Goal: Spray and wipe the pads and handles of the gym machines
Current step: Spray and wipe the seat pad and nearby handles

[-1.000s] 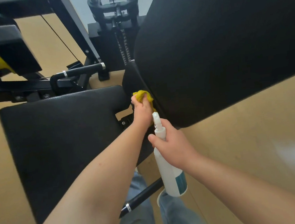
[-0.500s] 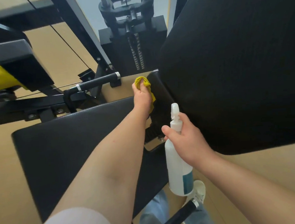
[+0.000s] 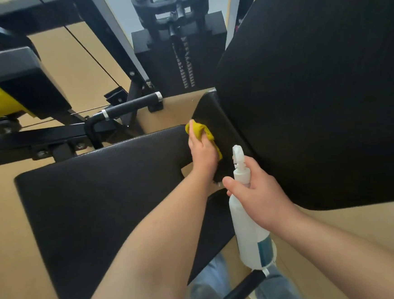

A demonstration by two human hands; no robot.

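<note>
1. Legs in blue jeans [image 3: 217,287]: bottom edge of the view, over the tan floor [image 3: 2,235].
2. Near handle [image 3: 238,292]: black bar with a silver collar, just beneath the bottle's base.
3. Spray bottle [image 3: 250,234]: white with a teal label, nozzle uppermost, hanging off the near right edge of the seat pad.
4. Right hand [image 3: 263,191]: grips the bottle at its neck, thumb laid across the front; the other fingers are curled behind it and mostly hidden.
5. Seat pad [image 3: 105,199]: black, wide, lying under the left forearm.
6. Left hand [image 3: 203,153]: beyond the seat pad's far right corner, fingers curled round the cloth and pinching it.
7. Yellow cloth [image 3: 200,131]: bunched, pressed against the left edge of the narrow black pad [image 3: 222,121].
8. Back pad [image 3: 316,92]: large, black, fills the right side.
9. Far handle [image 3: 129,106]: black grip with silver ends, left of the narrow pad.
10. Weight stack [image 3: 182,63]: farthest, top centre.
</note>
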